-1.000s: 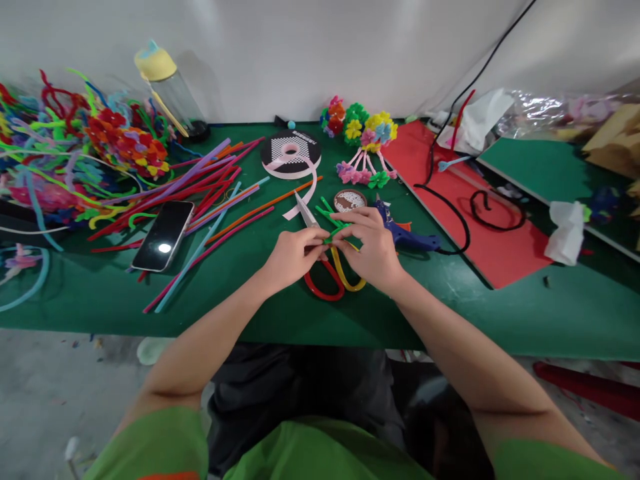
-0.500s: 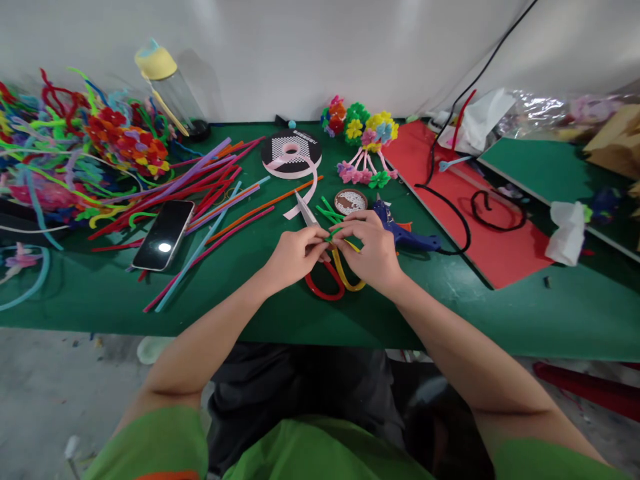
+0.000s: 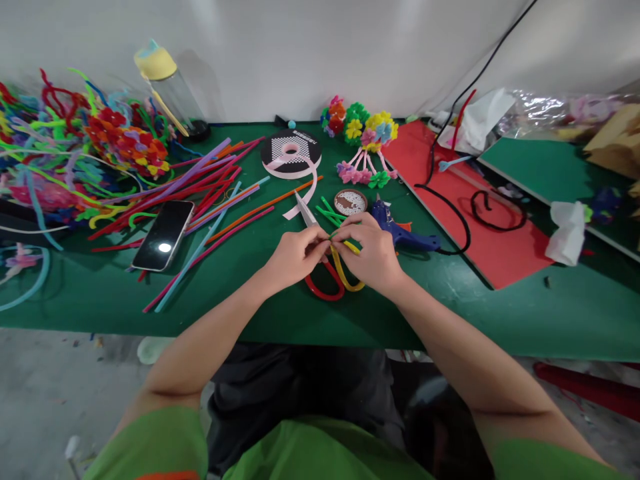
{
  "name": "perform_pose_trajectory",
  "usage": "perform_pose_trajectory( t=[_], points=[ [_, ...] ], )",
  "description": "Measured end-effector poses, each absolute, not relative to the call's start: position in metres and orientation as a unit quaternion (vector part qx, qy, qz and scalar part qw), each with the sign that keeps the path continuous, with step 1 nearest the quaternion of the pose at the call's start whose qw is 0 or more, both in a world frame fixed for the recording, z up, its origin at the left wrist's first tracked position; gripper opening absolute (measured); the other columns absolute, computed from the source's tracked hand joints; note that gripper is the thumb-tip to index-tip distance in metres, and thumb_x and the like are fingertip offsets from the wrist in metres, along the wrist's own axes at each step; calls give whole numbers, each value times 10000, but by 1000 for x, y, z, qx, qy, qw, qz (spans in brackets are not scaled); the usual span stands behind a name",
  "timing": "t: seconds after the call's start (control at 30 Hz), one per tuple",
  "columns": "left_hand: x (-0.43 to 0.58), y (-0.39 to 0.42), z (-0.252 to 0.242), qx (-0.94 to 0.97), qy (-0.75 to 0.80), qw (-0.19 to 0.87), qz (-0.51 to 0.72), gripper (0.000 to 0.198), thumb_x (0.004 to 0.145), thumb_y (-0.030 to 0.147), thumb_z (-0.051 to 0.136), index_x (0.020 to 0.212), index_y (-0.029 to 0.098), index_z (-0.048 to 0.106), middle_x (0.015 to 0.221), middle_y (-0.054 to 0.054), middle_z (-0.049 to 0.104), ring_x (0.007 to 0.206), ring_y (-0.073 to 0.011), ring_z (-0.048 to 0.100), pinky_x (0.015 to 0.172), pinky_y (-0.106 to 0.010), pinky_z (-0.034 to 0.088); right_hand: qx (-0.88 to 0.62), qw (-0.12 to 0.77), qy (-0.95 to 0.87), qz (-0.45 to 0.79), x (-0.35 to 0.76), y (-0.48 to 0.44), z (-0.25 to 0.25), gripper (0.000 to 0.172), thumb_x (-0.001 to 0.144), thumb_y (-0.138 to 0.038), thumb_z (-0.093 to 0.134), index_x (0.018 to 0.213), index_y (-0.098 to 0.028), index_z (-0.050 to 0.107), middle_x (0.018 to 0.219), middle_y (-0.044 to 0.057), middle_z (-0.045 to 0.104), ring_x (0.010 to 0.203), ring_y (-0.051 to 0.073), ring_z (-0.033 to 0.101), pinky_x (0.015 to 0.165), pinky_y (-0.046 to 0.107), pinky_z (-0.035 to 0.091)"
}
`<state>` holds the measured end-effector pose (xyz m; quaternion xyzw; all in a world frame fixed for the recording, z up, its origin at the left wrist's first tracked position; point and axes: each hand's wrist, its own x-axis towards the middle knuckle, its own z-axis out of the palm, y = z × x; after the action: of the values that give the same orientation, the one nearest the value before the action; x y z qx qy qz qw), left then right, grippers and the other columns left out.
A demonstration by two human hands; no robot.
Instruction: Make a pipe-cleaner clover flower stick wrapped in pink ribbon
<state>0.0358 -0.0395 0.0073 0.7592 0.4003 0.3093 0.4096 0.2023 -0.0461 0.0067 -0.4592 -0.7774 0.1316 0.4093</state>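
Note:
My left hand (image 3: 299, 255) and my right hand (image 3: 371, 251) meet over the middle of the table, fingertips pinched together. Between them is a short green pipe cleaner (image 3: 332, 235), mostly covered by the fingers. Beneath both hands lies a pair of scissors (image 3: 324, 288) with one red and one yellow handle loop, its blades pointing away to the upper left. Just beyond the fingers rest several cut green pipe cleaner pieces (image 3: 330, 212). A small round dish of white beads (image 3: 351, 201) stands behind my right hand.
A blue glue gun (image 3: 413, 239) with a black cord lies right of my hands. Leftward are a phone (image 3: 164, 236), long pipe cleaners (image 3: 215, 193) and a bottle (image 3: 173, 93). Behind are a ribbon spool (image 3: 291, 153) and pipe cleaner flowers (image 3: 367, 137). A red board (image 3: 465, 213) lies at right.
The fingers of my right hand have shifted slightly around the green pipe cleaner, and less of it shows now. My left hand and the things on the table stay in place.

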Motion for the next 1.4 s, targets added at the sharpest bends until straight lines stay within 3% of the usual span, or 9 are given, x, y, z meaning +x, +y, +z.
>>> perform_pose_trajectory(
  t=[0.2, 0.4, 0.6, 0.8, 1.1, 1.3, 1.4],
  points=[
    [36, -38, 6, 741, 414, 412, 331, 115, 860, 235, 436, 807, 164, 508, 679, 6, 627, 577, -74, 630, 573, -178, 523, -490, 421, -740, 187, 203, -47, 9, 111, 711, -135, 616, 790, -207, 589, 819, 35, 606, 794, 171, 598, 710, 347, 524],
    [36, -40, 8, 712, 410, 458, 339, 152, 877, 270, 412, 793, 166, 484, 657, 15, 569, 518, -65, 604, 515, -177, 513, -482, 436, -730, 213, 206, -44, 14, 142, 721, -137, 628, 830, -226, 607, 954, 48, 670, 961, 211, 559, 696, 356, 509],
    [36, -40, 8, 656, 402, 546, 332, 179, 883, 316, 405, 788, 170, 444, 637, 23, 530, 493, -77, 609, 442, -172, 506, -482, 430, -742, 180, 208, -41, 13, 69, 719, -170, 655, 759, -223, 636, 1024, 45, 655, 1022, 235, 536, 869, 453, 447],
    [36, -40, 8, 611, 368, 626, 315, 192, 889, 311, 393, 754, 174, 397, 611, 40, 502, 448, -65, 576, 438, -186, 491, -462, 440, -757, 140, 208, -41, 14, 27, 729, -221, 653, 717, -246, 653, 1033, 32, 626, 1032, 251, 517, 909, 483, 393],
    [35, -39, 10, 626, 360, 625, 298, 219, 903, 288, 369, 712, 182, 366, 574, 61, 428, 375, -26, 486, 393, -168, 372, -454, 442, -760, 141, 208, -41, 14, 49, 735, -208, 629, 714, -251, 638, 1007, 33, 599, 1007, 252, 513, 900, 480, 374],
    [37, -39, 13, 551, 330, 714, 279, 263, 899, 302, 374, 669, 176, 361, 538, 61, 389, 348, -30, 435, 358, -178, 320, -419, 442, -785, 113, 206, -43, 15, 101, 777, -164, 550, 704, -234, 559, 973, 45, 574, 966, 232, 506, 854, 451, 376],
    [38, -40, 14, 560, 337, 706, 272, 252, 900, 301, 361, 680, 179, 362, 531, 63, 372, 339, -32, 414, 353, -181, 309, -404, 432, -800, 98, 205, -43, 14, 147, 803, -137, 480, 696, -229, 517, 963, 49, 568, 948, 227, 496, 838, 450, 369]
  ],
)
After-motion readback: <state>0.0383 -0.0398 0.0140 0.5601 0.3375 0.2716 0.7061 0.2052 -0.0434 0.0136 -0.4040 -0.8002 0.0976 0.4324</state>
